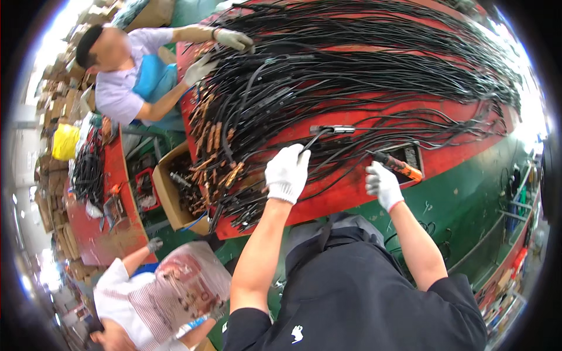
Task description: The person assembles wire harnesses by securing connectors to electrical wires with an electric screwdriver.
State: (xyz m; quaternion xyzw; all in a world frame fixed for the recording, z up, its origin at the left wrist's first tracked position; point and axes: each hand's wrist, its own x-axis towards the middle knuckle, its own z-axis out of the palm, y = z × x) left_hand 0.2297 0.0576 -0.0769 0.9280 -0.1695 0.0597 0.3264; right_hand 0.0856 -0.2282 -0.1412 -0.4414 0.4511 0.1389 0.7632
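My left hand (287, 174), in a white knit glove, is closed on a black cable (314, 140). That cable leads up to a slim black-and-silver fitting (332, 130) lying over the other cables. To the right, my white-gloved right hand (383, 184) has its fingers curled at the dark front part of an orange-and-black electric screwdriver (401, 167). The screwdriver's nose points up and left, and its orange body lies across a black tray (414, 153). Part of the grip is hidden by the glove.
Long bundles of black cables (363, 76) cover the red table (462, 137), with copper-coloured ends (213, 137) at its left. Across the table, a co-worker's gloved hands (233, 40) touch the cables. A cardboard box (170, 187) holds parts; another person (158, 292) is at lower left.
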